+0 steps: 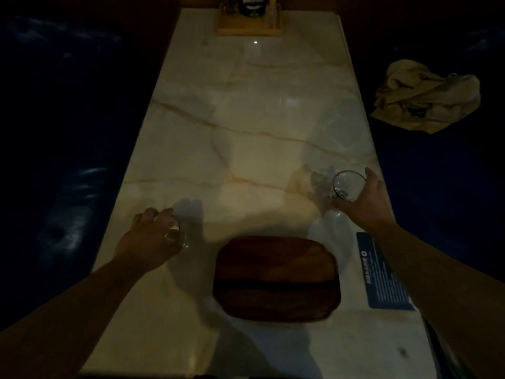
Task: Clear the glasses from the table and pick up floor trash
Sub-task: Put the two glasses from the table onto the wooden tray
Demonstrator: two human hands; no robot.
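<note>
- My left hand (pixel 149 236) is closed over a glass (pixel 179 236) at the table's (pixel 246 119) near left; gripped from above, it could slip.
- My right hand (pixel 364 198) wraps a tilted glass (pixel 347 186) at the near right edge; it could tip off.
- In this dim light, either glass could knock the wooden tray (pixel 276 277) between them.

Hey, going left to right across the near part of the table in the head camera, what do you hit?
Left hand with its grip around a glass → wooden tray → right hand gripping the other glass → blue card at the table edge.
</note>
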